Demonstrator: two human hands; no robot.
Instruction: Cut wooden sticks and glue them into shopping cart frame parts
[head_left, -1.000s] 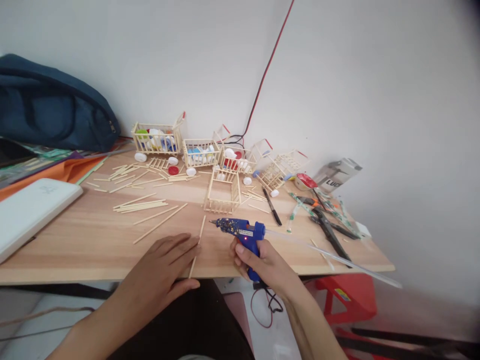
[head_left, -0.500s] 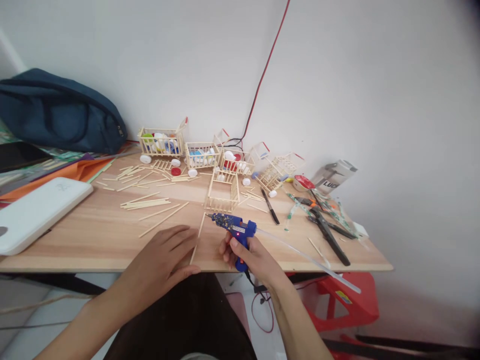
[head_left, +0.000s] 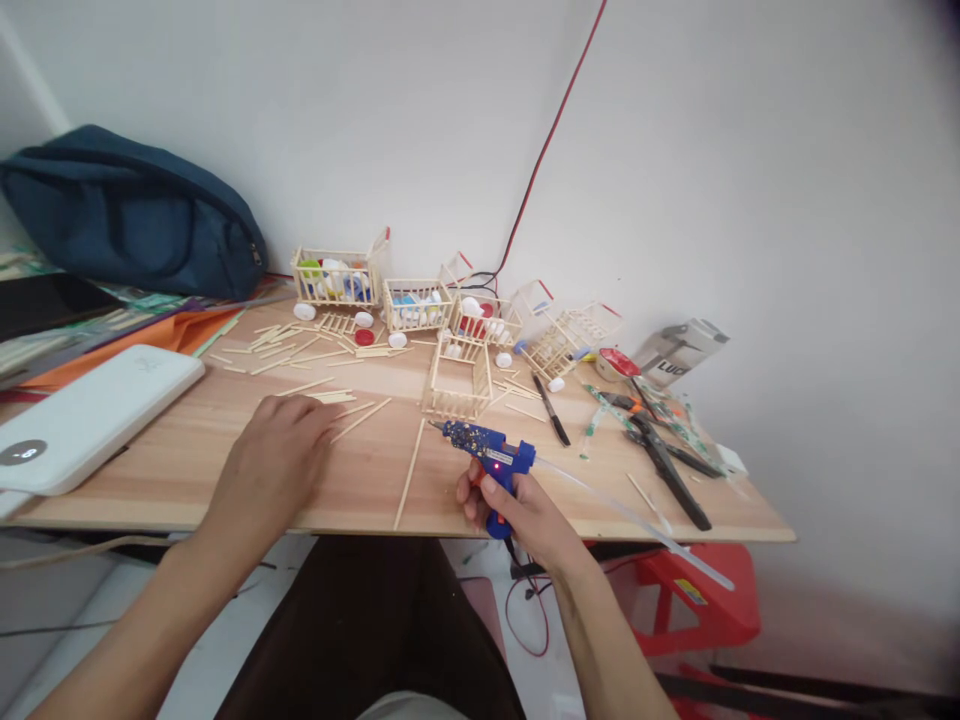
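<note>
Along the left of the wooden worktop [head_left: 360, 500] lies a white power bank [head_left: 105, 410], with a navy bag [head_left: 139, 215] behind it against the wall. Next, the left hand [head_left: 277, 450] rests palm down, its fingers bent beside a group of loose pale sticks [head_left: 330, 397]; whether it grips one cannot be told, since the fingertips are hidden. Beyond it stands a miniature stick-built shopping cart [head_left: 341, 301] on white wheels, loaded with small coloured items. Farther right, a single pale stick [head_left: 409, 475] lies apart, reaching from near the worktop's front edge toward an open stick frame [head_left: 456, 405]. Near its far end is the nozzle of a blue hot-glue gun [head_left: 480, 440]. The right hand [head_left: 529, 515] is wrapped around the gun's handle; a red light glows on the body, and a long clear glue stick [head_left: 630, 515] projects from the rear. Behind the gun lies a black marker [head_left: 551, 408]. At far right are a black-handled tool [head_left: 671, 475], a grey-and-white carton [head_left: 682, 352] and, below the worktop, a red stool [head_left: 697, 600].
</note>
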